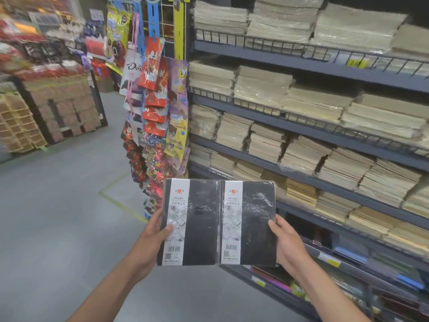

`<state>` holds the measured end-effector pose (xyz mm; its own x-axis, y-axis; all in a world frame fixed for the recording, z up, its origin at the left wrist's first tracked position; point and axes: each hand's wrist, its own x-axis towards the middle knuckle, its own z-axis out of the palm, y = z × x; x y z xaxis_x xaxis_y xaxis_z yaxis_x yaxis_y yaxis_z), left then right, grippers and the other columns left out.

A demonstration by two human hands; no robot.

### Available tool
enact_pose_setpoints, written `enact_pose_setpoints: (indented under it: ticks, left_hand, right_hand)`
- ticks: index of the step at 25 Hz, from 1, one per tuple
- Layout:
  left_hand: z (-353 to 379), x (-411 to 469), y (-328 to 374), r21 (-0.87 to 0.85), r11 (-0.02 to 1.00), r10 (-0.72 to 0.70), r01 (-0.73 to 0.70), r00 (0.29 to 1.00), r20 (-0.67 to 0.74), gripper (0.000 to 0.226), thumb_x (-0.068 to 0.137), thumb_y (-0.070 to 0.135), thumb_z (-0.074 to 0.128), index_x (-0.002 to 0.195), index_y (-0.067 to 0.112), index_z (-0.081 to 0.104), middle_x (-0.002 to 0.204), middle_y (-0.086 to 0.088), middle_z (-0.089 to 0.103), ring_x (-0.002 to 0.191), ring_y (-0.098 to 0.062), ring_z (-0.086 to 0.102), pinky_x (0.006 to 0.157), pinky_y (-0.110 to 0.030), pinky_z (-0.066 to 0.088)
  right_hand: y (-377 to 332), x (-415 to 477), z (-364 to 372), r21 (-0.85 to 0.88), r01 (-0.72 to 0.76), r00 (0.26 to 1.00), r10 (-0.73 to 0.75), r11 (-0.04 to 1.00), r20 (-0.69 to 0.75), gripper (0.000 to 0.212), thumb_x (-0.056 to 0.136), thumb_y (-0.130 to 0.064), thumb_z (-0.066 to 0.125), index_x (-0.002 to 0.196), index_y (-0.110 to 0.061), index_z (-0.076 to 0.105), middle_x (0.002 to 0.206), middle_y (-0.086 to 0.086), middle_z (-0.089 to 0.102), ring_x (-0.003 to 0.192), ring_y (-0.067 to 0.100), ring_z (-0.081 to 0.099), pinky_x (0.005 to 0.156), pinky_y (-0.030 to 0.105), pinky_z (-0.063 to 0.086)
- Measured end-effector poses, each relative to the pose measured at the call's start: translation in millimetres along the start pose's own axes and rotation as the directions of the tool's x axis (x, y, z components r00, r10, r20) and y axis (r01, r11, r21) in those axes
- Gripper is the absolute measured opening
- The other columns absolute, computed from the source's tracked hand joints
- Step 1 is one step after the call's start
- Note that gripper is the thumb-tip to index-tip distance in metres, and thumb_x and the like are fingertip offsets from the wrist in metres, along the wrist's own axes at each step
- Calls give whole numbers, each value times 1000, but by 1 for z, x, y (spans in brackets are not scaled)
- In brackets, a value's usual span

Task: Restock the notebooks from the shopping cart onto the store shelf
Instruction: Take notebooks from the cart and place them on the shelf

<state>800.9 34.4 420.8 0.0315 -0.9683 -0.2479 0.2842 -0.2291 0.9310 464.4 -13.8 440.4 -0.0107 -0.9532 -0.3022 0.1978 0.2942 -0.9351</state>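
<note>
At lower centre, the left hand (153, 235) grips the left edge of a black shrink-wrapped diary notebook with a white label band (197, 221), thumb on its cover. The right hand (286, 242) likewise grips the right edge of a second matching black wrapped diary (255, 224). The two sit side by side, edges touching. Behind, filling the right of the frame, dark metal store shelving (301, 63) carries stacked beige notebooks (262, 91). Colourful hanging packets (155, 94) occupy upper centre.
</note>
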Motion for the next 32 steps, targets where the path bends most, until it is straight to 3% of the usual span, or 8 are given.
enact_pose_setpoints:
  ticks: [10,14,17,21,25,27,30,32]
  left_hand:
    - [-24,86,19,59,998,5,0,997,-82,44,107,8,46,140,37,50,126,-6,74,110,-34,73,94,-58,56]
    - [-33,121,23,45,999,-25,28,998,-49,44,107,7,47,140,36,50,129,-6,72,113,-35,71,95,-58,55]
    - [-46,155,28,70,996,-48,47,999,5,48,106,7,49,143,39,49,134,-2,70,118,-32,70,99,-58,54]
    - [-55,192,43,97,994,-62,52,993,96,53,104,6,53,146,37,47,139,3,67,124,-28,66,106,-58,49]
    - [-59,222,48,144,988,-74,49,982,176,58,101,16,62,147,46,44,149,8,58,137,-25,55,115,-58,40]
    - [-53,231,47,142,989,-65,39,980,188,53,103,9,56,144,43,48,142,5,64,131,-24,60,112,-56,44]
    - [-44,243,37,153,988,-61,32,979,192,48,105,4,49,130,45,57,134,4,70,125,-23,65,107,-55,48]
    - [-45,261,18,155,988,-46,15,979,199,48,106,6,48,131,45,58,136,6,68,128,-21,63,108,-55,46]
  right_hand:
    - [-11,93,1,10,-18,997,18,1000,-72,20,102,-14,53,117,-24,64,117,1,72,109,19,67,100,43,50]
    - [-12,110,11,11,-36,993,37,999,-115,31,102,-17,55,133,-18,59,125,3,69,116,21,64,109,46,44]
    - [-17,114,26,48,-4,985,12,999,-170,23,103,-11,52,119,-26,57,108,-9,67,106,11,60,107,34,38]
    - [-11,117,37,101,43,965,-16,994,-260,34,103,-13,54,134,-25,55,132,-10,56,124,12,48,118,40,28]
    - [-4,124,46,94,43,952,-12,995,-306,26,104,-15,51,126,-23,62,124,-7,67,111,6,59,102,33,44]
    - [0,130,44,87,45,944,-14,995,-329,27,103,-15,51,127,-21,63,125,-4,69,114,9,61,102,34,46]
    - [10,146,36,102,67,950,-32,993,-309,24,103,-14,51,122,-24,64,118,-8,71,108,4,62,88,25,48]
    - [24,163,27,85,91,954,-62,992,-295,29,103,-16,53,129,-22,63,126,-6,69,120,8,59,102,32,45]
